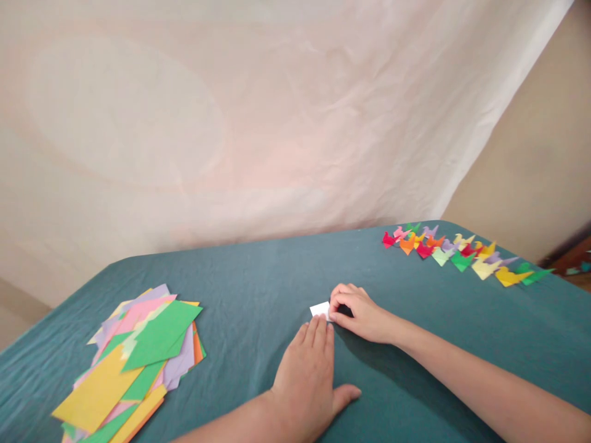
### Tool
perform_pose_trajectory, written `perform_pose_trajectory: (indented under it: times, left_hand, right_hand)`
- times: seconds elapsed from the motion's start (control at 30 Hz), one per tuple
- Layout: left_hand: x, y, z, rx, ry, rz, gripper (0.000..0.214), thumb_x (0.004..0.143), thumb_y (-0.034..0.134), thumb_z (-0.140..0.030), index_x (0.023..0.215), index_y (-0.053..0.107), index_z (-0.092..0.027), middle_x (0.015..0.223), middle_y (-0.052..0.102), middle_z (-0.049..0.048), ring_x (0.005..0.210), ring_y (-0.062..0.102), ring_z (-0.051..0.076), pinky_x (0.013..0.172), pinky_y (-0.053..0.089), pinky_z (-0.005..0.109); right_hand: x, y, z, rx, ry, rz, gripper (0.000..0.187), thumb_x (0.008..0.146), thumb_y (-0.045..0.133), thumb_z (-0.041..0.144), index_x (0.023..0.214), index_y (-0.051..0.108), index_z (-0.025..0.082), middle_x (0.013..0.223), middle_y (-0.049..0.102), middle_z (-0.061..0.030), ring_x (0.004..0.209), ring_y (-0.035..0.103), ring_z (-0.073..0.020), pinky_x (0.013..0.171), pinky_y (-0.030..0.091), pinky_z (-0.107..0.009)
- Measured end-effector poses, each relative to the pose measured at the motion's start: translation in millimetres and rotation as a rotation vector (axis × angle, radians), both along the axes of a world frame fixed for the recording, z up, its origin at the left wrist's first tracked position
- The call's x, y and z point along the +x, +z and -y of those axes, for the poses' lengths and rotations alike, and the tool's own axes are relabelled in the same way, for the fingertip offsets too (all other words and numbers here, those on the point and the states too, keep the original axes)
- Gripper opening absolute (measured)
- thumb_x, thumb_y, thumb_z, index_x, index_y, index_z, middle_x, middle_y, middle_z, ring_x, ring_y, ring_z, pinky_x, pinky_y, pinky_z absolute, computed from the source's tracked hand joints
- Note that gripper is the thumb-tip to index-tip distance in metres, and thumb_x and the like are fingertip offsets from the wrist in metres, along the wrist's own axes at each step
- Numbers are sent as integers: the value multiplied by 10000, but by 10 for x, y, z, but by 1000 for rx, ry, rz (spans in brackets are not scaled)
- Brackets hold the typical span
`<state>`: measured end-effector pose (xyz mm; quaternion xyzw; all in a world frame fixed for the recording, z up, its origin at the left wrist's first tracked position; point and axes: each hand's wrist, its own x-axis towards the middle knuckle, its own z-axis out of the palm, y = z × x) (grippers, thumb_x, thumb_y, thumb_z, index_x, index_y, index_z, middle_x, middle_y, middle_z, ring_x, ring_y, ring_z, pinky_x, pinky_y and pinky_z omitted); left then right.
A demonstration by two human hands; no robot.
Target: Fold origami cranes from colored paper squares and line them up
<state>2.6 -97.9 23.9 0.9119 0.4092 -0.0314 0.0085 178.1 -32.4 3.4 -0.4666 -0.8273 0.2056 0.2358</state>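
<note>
A small white piece of paper (318, 309) lies on the dark green cloth in front of me, partly covered by my fingers. My left hand (310, 369) rests flat with its fingertips on the paper's near edge and its thumb stretched out to the right. At the paper's right end, my right hand (357, 311) pinches the edge between thumb and forefinger, the other fingers curled. How the paper is folded under the fingertips is hidden.
To the left lies a loose pile of coloured paper sheets (161, 332). Several small folded paper birds (462, 261) stand in rows at the far right of the cloth-covered table (258, 271). A pale hanging sheet (277, 123) closes off the back.
</note>
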Motion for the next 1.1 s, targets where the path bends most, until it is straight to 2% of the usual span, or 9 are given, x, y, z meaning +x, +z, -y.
perform_pose_trajectory:
  times: [0.2,0.3,0.43,0.6,0.83,1.1]
  left_hand:
    - [-12,14,-18,9,-6,-11,789,813,332,-645,1335,370,-55,1398,296,197,1285,305,317,1027,312,426]
    - [-16,13,-28,-5,-9,-4,792,815,334,-639,1329,375,-37,1394,295,208,1286,300,324,1025,311,434]
    - [-36,16,-35,-9,-22,15,784,826,316,-634,1319,387,-28,1391,303,211,1288,292,330,1032,293,442]
    - [-64,35,-56,17,-38,39,724,834,332,-616,1304,418,-72,1380,355,179,1273,326,313,1038,281,429]
    - [-114,94,-110,-34,-61,54,675,834,405,-565,1310,401,-85,1389,346,166,1284,314,291,1041,291,408]
    - [-167,199,-163,-146,-91,23,669,848,397,-541,1345,352,-96,1414,299,153,1297,289,292,1060,270,413]
  right_hand:
    - [95,-1,17,23,77,-70,75,836,517,216,846,591,215,946,607,-31,893,537,-172,808,380,-342]
    - [159,-10,36,84,150,-93,189,853,461,166,943,612,235,987,623,-43,911,553,-175,815,391,-347]
    - [183,-9,75,206,262,3,344,819,427,101,1060,610,265,1017,634,-40,938,554,-182,848,378,-372]
    - [157,0,111,282,297,104,471,735,424,48,1122,585,262,1061,625,-47,961,541,-205,857,374,-403]
    - [141,22,116,332,312,151,432,724,443,43,1075,605,234,1055,623,-57,962,535,-206,847,383,-400]
    - [140,-82,93,421,328,136,367,745,456,53,1056,608,176,1028,624,-74,947,530,-198,840,395,-397]
